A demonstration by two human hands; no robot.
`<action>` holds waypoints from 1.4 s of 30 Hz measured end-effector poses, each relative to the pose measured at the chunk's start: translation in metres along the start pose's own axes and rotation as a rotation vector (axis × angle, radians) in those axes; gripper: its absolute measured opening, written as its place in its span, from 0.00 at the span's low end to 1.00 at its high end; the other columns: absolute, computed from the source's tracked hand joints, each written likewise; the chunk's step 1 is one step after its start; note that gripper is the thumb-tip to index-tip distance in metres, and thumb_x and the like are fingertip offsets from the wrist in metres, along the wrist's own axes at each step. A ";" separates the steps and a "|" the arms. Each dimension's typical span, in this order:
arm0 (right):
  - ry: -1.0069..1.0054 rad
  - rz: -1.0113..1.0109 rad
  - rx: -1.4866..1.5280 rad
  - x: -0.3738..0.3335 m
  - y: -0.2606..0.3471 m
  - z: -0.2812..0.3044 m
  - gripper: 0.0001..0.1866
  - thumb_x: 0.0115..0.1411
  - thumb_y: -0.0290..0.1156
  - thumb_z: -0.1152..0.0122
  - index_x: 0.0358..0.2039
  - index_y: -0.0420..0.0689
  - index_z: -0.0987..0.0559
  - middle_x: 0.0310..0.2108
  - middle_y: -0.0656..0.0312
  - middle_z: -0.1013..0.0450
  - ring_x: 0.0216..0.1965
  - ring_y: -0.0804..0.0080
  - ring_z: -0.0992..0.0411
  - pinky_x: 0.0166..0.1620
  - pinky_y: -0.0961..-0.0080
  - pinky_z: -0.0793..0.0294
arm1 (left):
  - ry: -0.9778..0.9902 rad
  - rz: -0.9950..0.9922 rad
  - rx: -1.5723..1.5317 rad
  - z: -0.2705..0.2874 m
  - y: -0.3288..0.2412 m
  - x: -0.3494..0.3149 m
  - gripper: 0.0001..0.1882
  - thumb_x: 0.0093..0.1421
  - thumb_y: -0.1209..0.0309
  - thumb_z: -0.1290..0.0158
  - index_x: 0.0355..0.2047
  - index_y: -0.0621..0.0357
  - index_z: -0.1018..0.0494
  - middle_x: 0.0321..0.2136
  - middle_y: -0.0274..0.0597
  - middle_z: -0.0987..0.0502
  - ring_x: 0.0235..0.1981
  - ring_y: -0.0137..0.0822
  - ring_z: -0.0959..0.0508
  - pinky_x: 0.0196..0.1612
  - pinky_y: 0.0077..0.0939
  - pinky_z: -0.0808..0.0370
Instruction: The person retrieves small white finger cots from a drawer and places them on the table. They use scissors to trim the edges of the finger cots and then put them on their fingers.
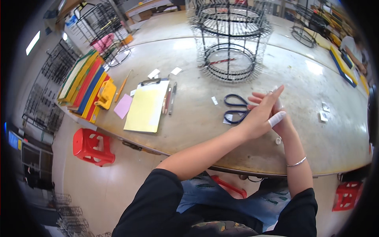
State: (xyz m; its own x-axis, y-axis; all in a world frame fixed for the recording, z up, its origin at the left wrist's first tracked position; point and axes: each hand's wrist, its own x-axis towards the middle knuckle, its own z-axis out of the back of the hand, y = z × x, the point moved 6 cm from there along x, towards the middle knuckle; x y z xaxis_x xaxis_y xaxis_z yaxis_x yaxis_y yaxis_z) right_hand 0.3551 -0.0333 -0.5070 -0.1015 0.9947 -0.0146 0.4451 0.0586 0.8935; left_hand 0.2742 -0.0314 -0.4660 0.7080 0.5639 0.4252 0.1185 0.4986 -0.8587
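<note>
Partly, right hand (281,118) behind left hand (261,115), grasp unclear.

Clipboard (147,106), coloured boards (85,85), wire cage (229,39), perhaps pens (169,98).

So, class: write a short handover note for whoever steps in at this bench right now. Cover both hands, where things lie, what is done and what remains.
Left hand: crossed over the right, fingers extended, holding nothing that shows.
Right hand: mostly hidden behind the left; one finger wrapped in white tape; grip cannot be told.
Scissors: flat on the table, just left of the hands.
Wire cage: upright further back.
Clipboard and pens: to the left.
Done or left: cannot be told from this view.
</note>
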 end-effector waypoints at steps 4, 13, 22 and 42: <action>-0.056 0.132 0.081 0.002 0.003 0.020 0.29 0.66 0.50 0.60 0.54 0.37 0.33 0.51 0.53 0.31 0.52 0.64 0.32 0.53 0.70 0.30 | 0.011 -0.024 0.139 0.001 -0.005 0.002 0.35 0.62 0.63 0.51 0.66 0.53 0.54 0.59 0.57 0.41 0.57 0.48 0.35 0.58 0.35 0.39; -0.134 -0.013 0.189 -0.001 0.008 0.006 0.18 0.65 0.38 0.55 0.49 0.42 0.26 0.43 0.62 0.26 0.41 0.78 0.29 0.43 0.79 0.29 | 0.027 0.013 0.078 0.001 0.008 0.006 0.33 0.64 0.64 0.54 0.66 0.52 0.54 0.43 0.44 0.29 0.34 0.30 0.25 0.39 0.22 0.28; -0.019 -0.140 -0.203 0.000 -0.002 0.007 0.21 0.64 0.42 0.52 0.51 0.40 0.28 0.44 0.59 0.27 0.40 0.74 0.26 0.39 0.80 0.26 | 0.047 -0.074 -0.042 0.005 0.003 0.009 0.33 0.67 0.58 0.60 0.67 0.48 0.59 0.62 0.59 0.45 0.37 0.28 0.25 0.37 0.22 0.28; -0.392 -0.326 -1.274 -0.050 0.068 0.080 0.10 0.48 0.28 0.37 0.33 0.42 0.22 0.29 0.61 0.25 0.30 0.74 0.29 0.32 0.77 0.31 | -0.282 0.072 0.002 0.031 0.013 0.013 0.38 0.53 0.75 0.43 0.63 0.52 0.48 0.58 0.49 0.39 0.37 0.27 0.27 0.35 0.19 0.29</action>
State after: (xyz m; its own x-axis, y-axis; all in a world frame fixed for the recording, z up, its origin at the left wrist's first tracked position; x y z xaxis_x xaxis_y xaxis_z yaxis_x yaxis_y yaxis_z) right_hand 0.4617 -0.0719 -0.4819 0.3072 0.9220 -0.2357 -0.6898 0.3864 0.6123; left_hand 0.2633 0.0029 -0.4629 0.4932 0.7585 0.4259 0.0733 0.4516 -0.8892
